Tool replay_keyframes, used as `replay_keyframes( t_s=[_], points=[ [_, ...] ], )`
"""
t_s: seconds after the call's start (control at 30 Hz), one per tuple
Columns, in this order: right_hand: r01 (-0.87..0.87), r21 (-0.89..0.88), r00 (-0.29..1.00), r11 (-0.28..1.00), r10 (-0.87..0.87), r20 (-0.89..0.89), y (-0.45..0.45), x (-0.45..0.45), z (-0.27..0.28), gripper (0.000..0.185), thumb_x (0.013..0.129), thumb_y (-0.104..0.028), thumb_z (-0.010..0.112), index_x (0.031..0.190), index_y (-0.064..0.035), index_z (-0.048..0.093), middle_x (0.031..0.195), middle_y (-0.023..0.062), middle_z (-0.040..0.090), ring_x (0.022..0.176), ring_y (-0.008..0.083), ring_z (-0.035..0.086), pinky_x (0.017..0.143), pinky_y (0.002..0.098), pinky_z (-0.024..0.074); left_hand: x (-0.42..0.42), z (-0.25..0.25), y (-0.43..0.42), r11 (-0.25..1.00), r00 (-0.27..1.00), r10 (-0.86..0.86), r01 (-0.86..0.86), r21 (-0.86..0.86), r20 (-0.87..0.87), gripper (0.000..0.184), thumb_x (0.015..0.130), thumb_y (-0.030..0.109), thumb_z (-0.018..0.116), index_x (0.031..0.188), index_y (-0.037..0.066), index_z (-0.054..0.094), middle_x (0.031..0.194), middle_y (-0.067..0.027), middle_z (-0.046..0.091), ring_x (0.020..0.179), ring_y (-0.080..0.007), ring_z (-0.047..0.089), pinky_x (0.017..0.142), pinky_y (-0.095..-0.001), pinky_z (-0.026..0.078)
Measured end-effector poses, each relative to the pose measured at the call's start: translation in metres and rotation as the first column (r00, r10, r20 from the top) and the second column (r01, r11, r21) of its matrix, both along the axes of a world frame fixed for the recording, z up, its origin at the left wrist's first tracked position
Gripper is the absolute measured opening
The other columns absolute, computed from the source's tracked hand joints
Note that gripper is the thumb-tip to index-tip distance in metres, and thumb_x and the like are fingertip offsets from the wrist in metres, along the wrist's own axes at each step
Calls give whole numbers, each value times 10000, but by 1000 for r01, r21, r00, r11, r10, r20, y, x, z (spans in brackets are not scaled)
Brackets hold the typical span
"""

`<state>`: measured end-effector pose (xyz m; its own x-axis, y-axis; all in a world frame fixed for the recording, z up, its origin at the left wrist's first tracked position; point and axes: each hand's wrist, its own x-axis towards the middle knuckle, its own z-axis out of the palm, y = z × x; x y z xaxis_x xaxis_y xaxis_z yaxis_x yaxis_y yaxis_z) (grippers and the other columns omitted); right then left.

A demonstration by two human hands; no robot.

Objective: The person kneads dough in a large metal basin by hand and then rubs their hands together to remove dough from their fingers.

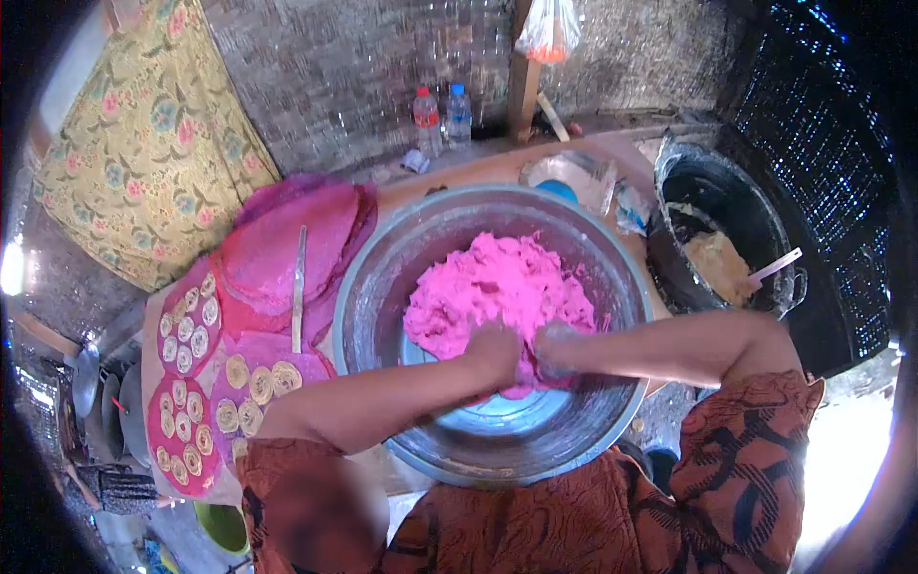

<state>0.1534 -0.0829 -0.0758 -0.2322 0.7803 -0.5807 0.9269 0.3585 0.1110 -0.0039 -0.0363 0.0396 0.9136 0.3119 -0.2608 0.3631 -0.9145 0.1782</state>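
A large lump of bright pink dough point(502, 282) lies in a wide grey-blue basin point(378, 258), with a rough, crumbly surface. My left hand point(494, 351) presses into its near edge, fingers curled and partly sunk in it. Close beside it, my right hand point(562, 348) also grips the dough, its knuckles dusted pale. The fingertips of both hands are hidden by the dough. Below them, the basin's bare bottom shows.
Pink round sheets point(277, 253) are stacked at left, with a flat stick point(299, 287) across them. Several coiled discs point(261, 385) lie nearby. A black pot point(684, 277) holding pale dough point(717, 263) and a spatula point(776, 264) stands at right. Bottles point(458, 117) stand behind.
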Motion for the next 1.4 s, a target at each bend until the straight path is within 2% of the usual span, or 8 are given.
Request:
replay_keyframes(
  t_s=[0.23, 0.33, 0.53, 0.87, 1.13, 1.3, 1.37, 1.4],
  points=[
    [110, 459, 928, 881, 75, -366, 12, 35, 12, 129, 606, -235, 613, 506, -155, 599, 506, 66, 556, 434, 245, 495, 431, 420, 375, 17, -28, 55, 994, 735, 106, -96, -51, 670, 149, 664, 94, 587, 754, -20, 620, 781, -253, 588, 755, -413, 578, 674, -472, 477],
    [-158, 609, 983, 777, 184, 20, 21, 24, 42, 117, 600, -227, 613, 516, -146, 606, 520, 71, 563, 465, 247, 512, 448, 420, 380, 21, -34, 69, 973, 783, 214, -117, -201, 583, 178, 668, 63, 563, 818, -25, 606, 810, -273, 582, 766, -418, 580, 687, -468, 469],
    [478, 268, 781, 837, -265, -565, 16, 4, 135, 255, 707, -284, 600, 695, -38, 664, 734, 165, 643, 687, 336, 615, 662, 417, 498, 16, -2, 83, 951, 870, 130, 27, -309, 475, 333, 674, 203, 630, 939, 5, 596, 915, -257, 597, 860, -404, 579, 741, -442, 467],
    [444, -207, 861, 872, -479, -169, 44, 35, 216, 548, 840, -519, 503, 1016, -13, 613, 927, 111, 623, 823, 186, 560, 747, 368, 458, -7, 75, 119, 958, 974, 193, -161, -236, 119, 668, 822, 563, 455, 1081, -48, 530, 1035, -265, 577, 921, -360, 578, 814, -424, 449],
    [458, -496, 501, 738, -675, -542, 128, 32, 158, 720, 870, -616, 265, 1418, -155, 195, 1373, 98, 380, 1135, 258, 477, 1091, 418, 105, 19, -34, 190, 732, 923, 350, -161, -662, 162, 643, 952, 471, 119, 1326, -22, 293, 1249, -220, 488, 1153, -335, 474, 993, -389, 333],
    [257, -71, 605, 964, -218, -766, 148, 56, 87, 595, 941, -470, 188, 1430, -136, 138, 1395, 133, 331, 1214, 276, 393, 1080, 387, 179, 27, -56, 189, 796, 855, 370, -90, -598, 364, 647, 957, 461, 82, 1348, -15, 277, 1355, -187, 380, 1252, -248, 360, 1073, -323, 210],
    [255, -698, -36, 669, -715, -699, 146, 45, 95, 739, 903, -591, 191, 1402, -46, 214, 1426, 118, 271, 1271, 235, 315, 1088, 362, 178, 26, -38, 180, 589, 837, 471, -62, -806, 279, 646, 960, 458, 98, 1350, -23, 279, 1381, -166, 340, 1268, -239, 319, 1091, -309, 163],
    [414, -402, 227, 817, -520, -823, 138, 43, 109, 552, 957, -396, 223, 1386, -50, 253, 1380, 106, 355, 1199, 221, 401, 1048, 365, 265, 26, -40, 178, 511, 824, 507, -53, -858, 252, 645, 964, 458, 120, 1346, -33, 290, 1363, -155, 363, 1249, -240, 334, 1085, -316, 180]
  ],
)
